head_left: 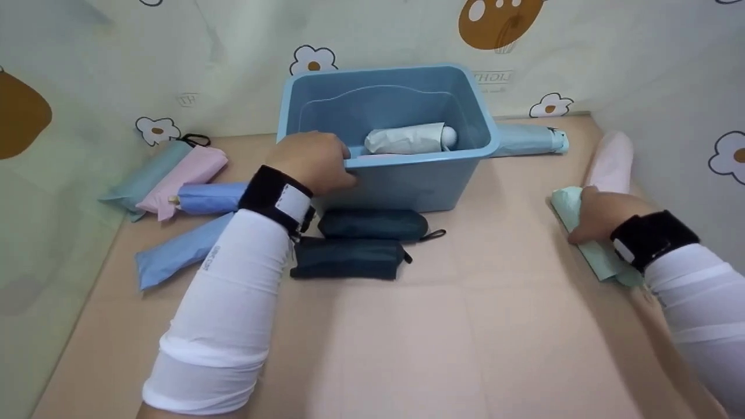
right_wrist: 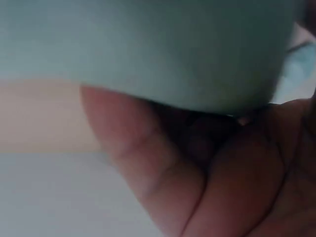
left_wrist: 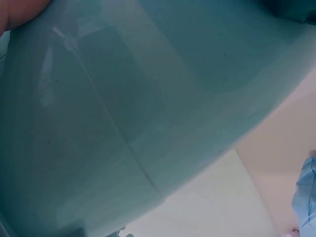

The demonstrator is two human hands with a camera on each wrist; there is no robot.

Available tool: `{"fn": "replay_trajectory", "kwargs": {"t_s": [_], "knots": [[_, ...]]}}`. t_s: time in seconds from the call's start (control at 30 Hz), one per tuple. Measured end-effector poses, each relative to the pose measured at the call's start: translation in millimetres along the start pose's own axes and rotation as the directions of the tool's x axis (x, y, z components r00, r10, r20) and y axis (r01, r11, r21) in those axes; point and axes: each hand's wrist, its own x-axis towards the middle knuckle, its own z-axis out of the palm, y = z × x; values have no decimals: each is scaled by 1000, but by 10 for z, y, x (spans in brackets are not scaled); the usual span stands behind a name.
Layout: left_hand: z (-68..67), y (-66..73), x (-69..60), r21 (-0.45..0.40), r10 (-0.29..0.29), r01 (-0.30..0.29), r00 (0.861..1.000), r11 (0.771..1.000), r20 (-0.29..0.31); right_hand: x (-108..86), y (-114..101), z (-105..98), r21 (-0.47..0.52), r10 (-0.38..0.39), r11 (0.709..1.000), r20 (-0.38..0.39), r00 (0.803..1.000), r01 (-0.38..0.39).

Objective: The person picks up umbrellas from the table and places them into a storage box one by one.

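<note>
My left hand grips the near rim of a light blue plastic bin at its left corner. In the left wrist view the bin wall fills most of the picture. Inside the bin lies a folded white umbrella, with a sliver of pink beside it. Over at the right, my right hand holds a folded mint green umbrella. Fingers curl under that umbrella in the right wrist view. A folded pink umbrella lies just behind it.
Two dark folded umbrellas lie before the bin. Left of it are a teal umbrella, a pink umbrella and two blue umbrellas. A light blue umbrella lies at the bin's right. Patterned cloth hangs behind.
</note>
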Motion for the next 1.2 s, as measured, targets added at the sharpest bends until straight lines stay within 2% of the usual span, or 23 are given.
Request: {"fn": "replay_trajectory", "kwargs": {"t_s": [0.3,0.57,0.67,0.77,0.87,0.97,1.07,1.13,1.2], "knots": [[12,14,-3,2,-9,9,1000,1000,-5,49,38,51,3,-10,1000,60,998,10],[13,0,-2,11,-3,3,1000,1000,0,-3,1,-48,-20,-85,996,-15,996,84],[9,-12,-2,19,3,-3,1000,1000,-1,-57,-84,-148,29,-90,995,-51,995,91],[12,-16,0,18,1,-1,1000,1000,-2,-126,-173,-248,98,-108,988,-124,986,121],[14,-10,-4,16,-6,6,1000,1000,-4,-184,-274,-353,129,-135,978,-222,966,167],[13,1,-13,14,-9,9,1000,1000,-13,-227,-399,-482,112,-169,970,-319,932,214],[16,3,-13,14,-3,4,1000,1000,-22,-291,-562,-624,127,-170,962,-404,899,240],[16,2,-13,13,-2,2,1000,1000,-24,-343,-700,-722,144,-161,956,-469,868,255],[15,-1,-13,13,-3,3,1000,1000,-24,-398,-867,-806,163,-164,941,-548,820,297]]}}
